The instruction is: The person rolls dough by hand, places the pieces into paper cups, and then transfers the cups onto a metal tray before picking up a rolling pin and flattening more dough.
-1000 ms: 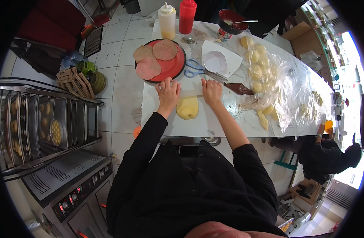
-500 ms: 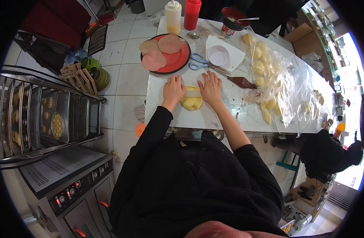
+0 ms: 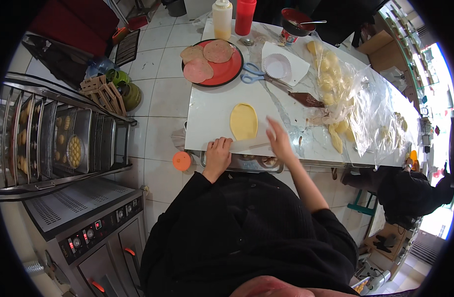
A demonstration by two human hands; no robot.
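Note:
A flat oval of yellow dough lies on the white tabletop in front of me. At the table's near edge rests a white rolling pin, close to the dough's near end. My left hand is curled over the pin's left end. Beside the pin's right end my right hand is raised with its fingers apart, holding nothing. Beyond the dough is a red plate with a black rim, bearing round pink meat slices.
Blue-handled scissors, a paper baking cup and a brown-filled piping bag lie farther back. Plastic sheeting covers dough pieces at the right. Two squeeze bottles stand at the back. A tray rack is on the left.
The dough has gone from a short, thick piece to a flat oval. The rolling pin and both hands have come toward me, and my right hand has let go of the pin.

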